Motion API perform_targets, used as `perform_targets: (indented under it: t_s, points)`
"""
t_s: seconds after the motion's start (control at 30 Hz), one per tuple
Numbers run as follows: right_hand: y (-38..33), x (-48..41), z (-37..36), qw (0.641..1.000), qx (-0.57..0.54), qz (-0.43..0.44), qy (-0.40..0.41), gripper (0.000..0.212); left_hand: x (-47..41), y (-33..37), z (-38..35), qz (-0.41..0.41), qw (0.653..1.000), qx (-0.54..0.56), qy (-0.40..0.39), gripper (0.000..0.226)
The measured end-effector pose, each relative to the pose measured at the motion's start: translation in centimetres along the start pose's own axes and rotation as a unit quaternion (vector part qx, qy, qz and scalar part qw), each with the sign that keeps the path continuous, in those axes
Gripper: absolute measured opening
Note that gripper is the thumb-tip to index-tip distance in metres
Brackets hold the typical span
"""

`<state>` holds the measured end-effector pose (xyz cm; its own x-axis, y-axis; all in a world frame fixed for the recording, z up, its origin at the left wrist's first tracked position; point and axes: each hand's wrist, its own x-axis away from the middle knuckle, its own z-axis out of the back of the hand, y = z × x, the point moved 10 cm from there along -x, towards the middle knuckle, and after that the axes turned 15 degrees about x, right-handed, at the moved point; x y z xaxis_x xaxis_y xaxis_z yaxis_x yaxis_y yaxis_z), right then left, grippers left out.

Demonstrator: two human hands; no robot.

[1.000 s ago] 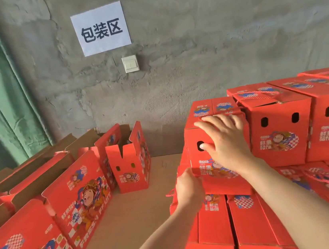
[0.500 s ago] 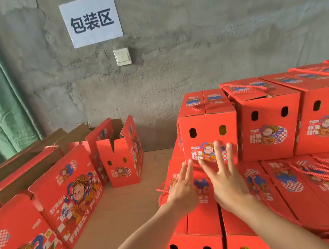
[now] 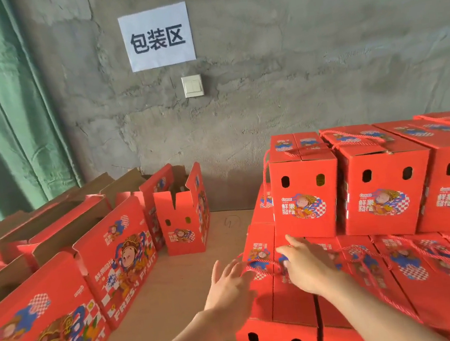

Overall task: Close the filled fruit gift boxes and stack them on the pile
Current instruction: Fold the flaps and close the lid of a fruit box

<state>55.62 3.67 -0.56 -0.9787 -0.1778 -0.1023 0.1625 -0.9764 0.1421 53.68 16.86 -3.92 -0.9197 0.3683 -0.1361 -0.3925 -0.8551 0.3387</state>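
moved: left hand (image 3: 227, 286) and right hand (image 3: 309, 266) pulled back off box (image 3: 304, 197)
box: closed, upright on pile (image 3: 431, 272), left end of top row
grip: both loose, fingers straight, holding nothing

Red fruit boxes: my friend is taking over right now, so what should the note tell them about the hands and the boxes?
Left hand: open and empty, fingers spread, at the pile's left edge.
Right hand: open, fingers lying on the lower row, by a rope handle.
Done: a closed box stands at the left end of the upper row.
Left: the open boxes on the left have their flaps up. Their contents cannot be seen. Close the filled ones and stack them.
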Motion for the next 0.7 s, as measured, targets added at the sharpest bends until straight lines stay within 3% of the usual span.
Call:
perform_targets:
  t_s: [0.13,0.33,0.47,0.57,0.7]
  points:
    - [-4.5,3.9,2.1,0.993,-0.062,0.044,0.086,0.030,7.1,-2.9,4.1,0.005,0.998,0.046,0.038,0.024]
    - [-11.4,8.2,8.5,0.969,-0.189,0.045,0.152,0.020,24.4,-9.7,11.4,0.084,0.962,0.177,0.188,0.051]
    - [-24.9,11.5,9.9,0.953,-0.236,0.152,0.112,0.022,35.7,-17.3,14.5,0.215,0.920,0.199,0.261,0.022]
    - [-37.3,15.2,8.6,0.941,-0.196,0.266,0.068,0.030,42.7,-22.6,15.7,0.294,0.878,0.232,0.297,0.022]
    - [-50.7,19.1,6.4,0.935,-0.117,0.334,0.009,0.042,49.9,-27.5,17.2,0.337,0.863,0.227,0.301,0.026]
